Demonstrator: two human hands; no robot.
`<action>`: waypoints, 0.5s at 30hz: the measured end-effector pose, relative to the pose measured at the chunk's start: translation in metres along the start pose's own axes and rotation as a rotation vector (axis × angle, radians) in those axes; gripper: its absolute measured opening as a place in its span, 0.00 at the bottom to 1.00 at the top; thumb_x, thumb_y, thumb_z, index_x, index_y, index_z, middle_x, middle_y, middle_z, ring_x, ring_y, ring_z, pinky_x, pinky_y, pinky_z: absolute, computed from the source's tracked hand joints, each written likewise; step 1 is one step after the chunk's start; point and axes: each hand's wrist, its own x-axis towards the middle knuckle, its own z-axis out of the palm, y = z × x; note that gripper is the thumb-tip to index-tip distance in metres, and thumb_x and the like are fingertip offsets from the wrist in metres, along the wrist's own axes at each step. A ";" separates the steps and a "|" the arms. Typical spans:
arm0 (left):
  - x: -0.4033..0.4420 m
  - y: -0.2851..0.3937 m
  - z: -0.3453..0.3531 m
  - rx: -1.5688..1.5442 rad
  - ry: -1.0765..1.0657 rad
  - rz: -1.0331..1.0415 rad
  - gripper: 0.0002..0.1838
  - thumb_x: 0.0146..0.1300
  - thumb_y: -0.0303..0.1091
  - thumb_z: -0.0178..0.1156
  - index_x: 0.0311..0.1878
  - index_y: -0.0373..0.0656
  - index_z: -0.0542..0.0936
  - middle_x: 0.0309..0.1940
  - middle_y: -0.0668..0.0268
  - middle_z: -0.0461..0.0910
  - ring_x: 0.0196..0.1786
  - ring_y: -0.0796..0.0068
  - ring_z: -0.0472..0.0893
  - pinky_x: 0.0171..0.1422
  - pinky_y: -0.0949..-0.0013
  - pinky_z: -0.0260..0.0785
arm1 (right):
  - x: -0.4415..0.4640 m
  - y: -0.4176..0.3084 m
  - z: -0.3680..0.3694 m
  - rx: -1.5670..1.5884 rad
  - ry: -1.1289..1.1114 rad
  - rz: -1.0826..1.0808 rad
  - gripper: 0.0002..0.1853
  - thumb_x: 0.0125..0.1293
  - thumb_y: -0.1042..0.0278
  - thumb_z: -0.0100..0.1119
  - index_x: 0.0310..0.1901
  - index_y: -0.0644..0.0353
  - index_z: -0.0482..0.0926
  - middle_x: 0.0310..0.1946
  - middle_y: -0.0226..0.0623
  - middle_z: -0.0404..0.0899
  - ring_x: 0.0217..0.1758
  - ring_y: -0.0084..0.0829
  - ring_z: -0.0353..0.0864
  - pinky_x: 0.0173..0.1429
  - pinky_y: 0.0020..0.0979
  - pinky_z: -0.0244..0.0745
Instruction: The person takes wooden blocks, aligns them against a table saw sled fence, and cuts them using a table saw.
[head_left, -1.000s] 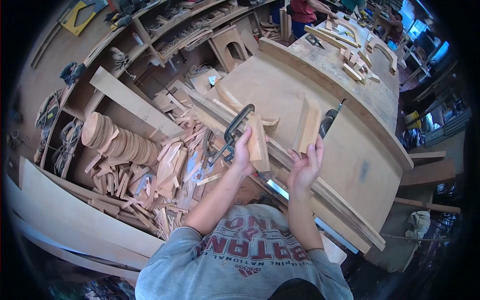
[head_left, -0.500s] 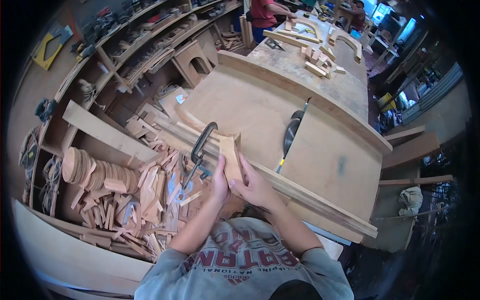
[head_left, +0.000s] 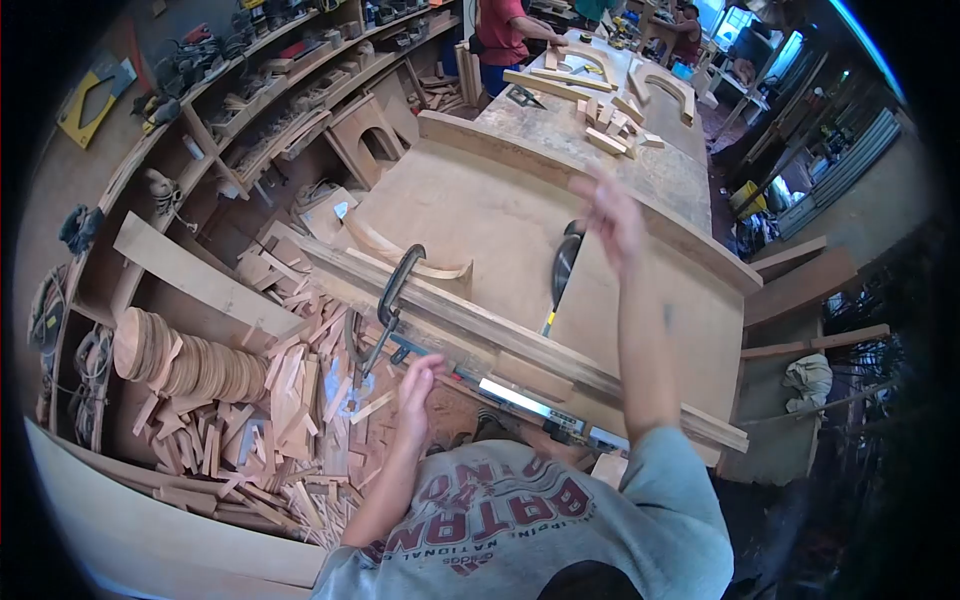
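Note:
My left hand (head_left: 418, 385) is raised above the near edge of the saw table, fingers loosely apart and nothing in them. My right hand (head_left: 615, 228) reaches out over the table, blurred, with its fingers stretched and no object visible in them. Beside it, a dark circular saw blade (head_left: 565, 268) rises from a slot in the tabletop (head_left: 510, 240). A black C-clamp (head_left: 402, 283) grips the long wooden rail (head_left: 500, 335) along the near edge. Behind that rail lies a curved wooden piece (head_left: 405, 258).
A long wooden fence (head_left: 590, 190) crosses the far side. Offcuts (head_left: 290, 400) and a row of round wooden discs (head_left: 190, 355) lie at left. Farther back, a workbench (head_left: 670, 140) holds curved wood parts, with a person in red (head_left: 503, 38) beside it.
The wooden block that both hands held has left them and I cannot make out where it is. My right hand has swung forward and right; my left has drawn back slightly.

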 end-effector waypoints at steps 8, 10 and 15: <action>-0.084 -0.075 -0.043 0.220 -0.338 -0.276 0.19 0.80 0.43 0.61 0.64 0.40 0.82 0.54 0.68 0.85 0.58 0.79 0.81 0.63 0.70 0.72 | -0.332 0.096 0.050 0.171 -0.138 0.538 0.20 0.75 0.56 0.67 0.57 0.66 0.86 0.45 0.35 0.90 0.41 0.22 0.88 0.46 0.28 0.85; -0.102 -0.094 -0.041 0.325 -0.591 -0.381 0.19 0.79 0.42 0.63 0.64 0.41 0.82 0.52 0.69 0.85 0.55 0.80 0.82 0.60 0.71 0.74 | -0.404 0.111 0.051 0.180 -0.110 0.645 0.19 0.75 0.56 0.67 0.55 0.66 0.87 0.43 0.34 0.90 0.41 0.21 0.88 0.46 0.27 0.85; -0.127 -0.103 -0.014 0.644 -1.087 -0.566 0.22 0.77 0.43 0.66 0.65 0.39 0.81 0.53 0.64 0.86 0.56 0.76 0.83 0.63 0.67 0.75 | -0.611 0.192 0.028 0.108 0.234 0.749 0.14 0.78 0.64 0.60 0.47 0.66 0.89 0.37 0.37 0.90 0.38 0.24 0.88 0.41 0.27 0.82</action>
